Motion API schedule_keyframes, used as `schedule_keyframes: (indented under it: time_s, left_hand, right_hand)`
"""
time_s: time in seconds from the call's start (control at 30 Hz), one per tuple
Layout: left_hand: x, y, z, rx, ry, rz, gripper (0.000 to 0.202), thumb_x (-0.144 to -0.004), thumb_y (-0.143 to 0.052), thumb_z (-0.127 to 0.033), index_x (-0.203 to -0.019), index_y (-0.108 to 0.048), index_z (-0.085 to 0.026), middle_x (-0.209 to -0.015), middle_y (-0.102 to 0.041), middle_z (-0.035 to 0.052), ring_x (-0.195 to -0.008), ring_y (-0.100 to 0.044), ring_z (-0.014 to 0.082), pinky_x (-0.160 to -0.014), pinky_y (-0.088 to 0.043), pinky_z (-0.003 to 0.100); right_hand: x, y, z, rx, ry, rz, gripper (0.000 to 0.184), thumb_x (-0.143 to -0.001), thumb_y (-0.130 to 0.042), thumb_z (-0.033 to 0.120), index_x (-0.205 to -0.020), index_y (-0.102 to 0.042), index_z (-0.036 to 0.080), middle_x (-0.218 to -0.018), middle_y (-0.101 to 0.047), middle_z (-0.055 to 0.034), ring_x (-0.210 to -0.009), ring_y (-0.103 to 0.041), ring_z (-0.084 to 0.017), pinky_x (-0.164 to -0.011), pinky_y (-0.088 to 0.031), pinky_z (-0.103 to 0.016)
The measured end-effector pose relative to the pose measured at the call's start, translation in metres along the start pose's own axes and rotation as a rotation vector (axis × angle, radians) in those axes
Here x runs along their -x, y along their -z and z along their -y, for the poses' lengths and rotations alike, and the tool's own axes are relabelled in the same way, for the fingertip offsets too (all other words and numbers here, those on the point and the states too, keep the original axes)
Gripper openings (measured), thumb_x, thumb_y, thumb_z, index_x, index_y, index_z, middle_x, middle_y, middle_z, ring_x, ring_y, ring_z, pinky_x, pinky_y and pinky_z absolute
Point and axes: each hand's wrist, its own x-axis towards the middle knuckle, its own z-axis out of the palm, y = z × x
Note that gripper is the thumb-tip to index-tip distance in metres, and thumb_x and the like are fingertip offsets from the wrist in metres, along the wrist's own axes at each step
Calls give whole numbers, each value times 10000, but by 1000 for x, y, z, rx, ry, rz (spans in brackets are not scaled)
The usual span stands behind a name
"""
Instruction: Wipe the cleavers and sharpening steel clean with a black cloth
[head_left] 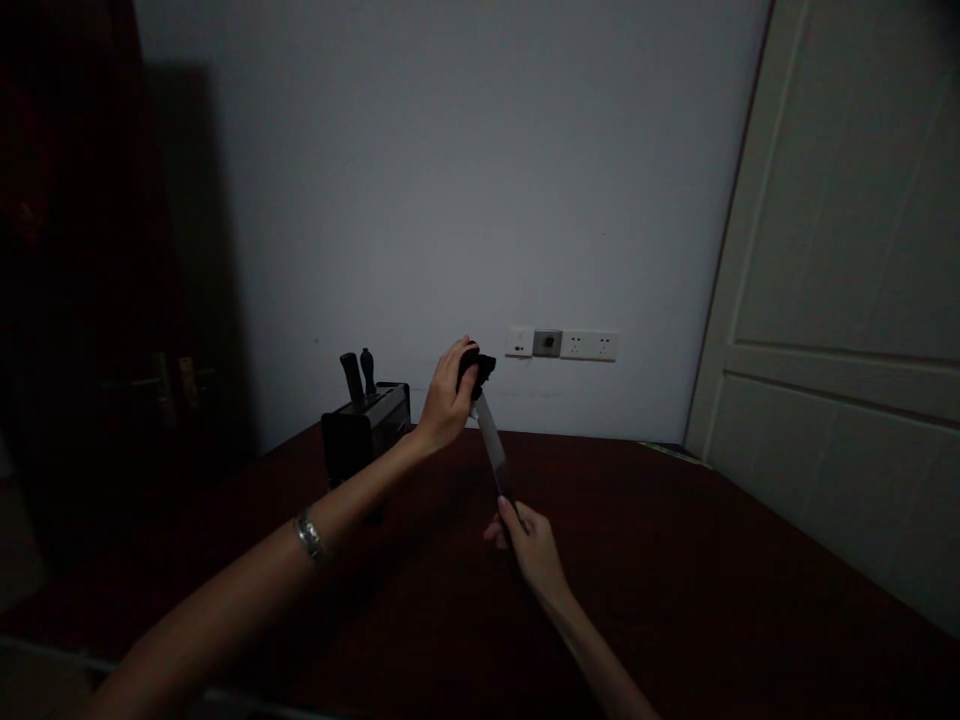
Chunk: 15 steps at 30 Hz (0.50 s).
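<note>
My right hand (531, 545) is closed round the dark handle of a knife (492, 440), whose long blade points up and away from me over the table. At the blade's far end, my left hand (448, 395) grips a black cloth (480, 370) that covers the tip. A silver bracelet is on my left wrist. To the left of that hand stands a knife block (349, 440), dark with a lighter top, and two black handles (351, 376) stick up out of it.
The dark red-brown table (637, 560) reaches back to a pale wall. Sockets and switches (589, 345) are set low in the wall. A whitish panelled door (832, 300) borders the table on the right. A flat strip (671, 452) lies at the back right edge. Light is dim.
</note>
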Motion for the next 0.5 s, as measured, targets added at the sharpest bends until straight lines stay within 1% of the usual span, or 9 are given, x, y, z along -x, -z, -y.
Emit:
schedule_keyframes:
  time_s: [0.07,0.1,0.2,0.27,0.33,0.4,0.47,0.5]
  left_hand:
    - [3,2,5,-83,-90,64,348,-902,-315,-305,-1208,-417,-175,-1320,-402,115,-1252,-323,204,-1027,-273,439]
    - [5,3,7,-132,-150,116,356,-897,-323,-290,-1221,-402,-167,-1334,-383,120,-1268,-293,209,-1034,-257,446]
    - [14,5,14,-283,-334,339,407,-874,-357,-262,-1255,-366,-119,-1374,-318,149,-1308,-192,233,-1052,-208,453]
    - [24,6,17,-361,-413,511,443,-861,-378,-269,-1267,-358,-94,-1391,-281,161,-1321,-132,251,-1057,-190,450]
    - [35,5,19,-412,-447,664,468,-854,-392,-299,-1276,-359,-98,-1405,-254,153,-1324,-99,267,-1058,-176,454]
    - [45,4,20,-439,-456,779,487,-851,-396,-339,-1284,-360,-118,-1413,-242,139,-1322,-105,275,-1058,-163,459]
    - [52,3,20,-446,-456,846,505,-851,-391,-372,-1295,-352,-133,-1415,-242,128,-1318,-130,274,-1059,-151,457]
    - [55,2,19,-447,-456,871,515,-852,-387,-386,-1299,-348,-134,-1415,-245,126,-1316,-139,274,-1061,-146,453]
  right_hand:
    - [2,-1,0,39,41,-6,372,-707,-586,484,-561,-586,142,-535,-614,-50,-490,-529,-123,-462,-380,-219]
    - [3,-1,-1,52,40,-8,356,-707,-590,476,-576,-591,145,-544,-615,-50,-492,-537,-129,-458,-380,-221]
    - [4,0,-5,144,21,-37,338,-715,-576,479,-619,-586,155,-516,-579,-18,-392,-474,-104,-388,-310,-213]
    - [4,2,-6,268,61,-79,337,-727,-559,477,-624,-590,158,-508,-553,-6,-403,-454,-101,-402,-292,-217]
    - [4,3,-7,378,124,-123,326,-731,-557,465,-628,-605,160,-530,-554,-11,-463,-460,-112,-448,-298,-228]
    - [3,4,-6,426,167,-153,295,-720,-578,446,-631,-618,167,-544,-558,-18,-506,-456,-123,-492,-297,-239]
    - [3,5,-7,397,149,-172,257,-697,-607,431,-629,-616,183,-549,-553,-19,-521,-442,-130,-512,-283,-247]
    - [3,5,-8,342,109,-141,242,-693,-613,427,-633,-613,192,-556,-550,-18,-532,-436,-132,-519,-277,-248]
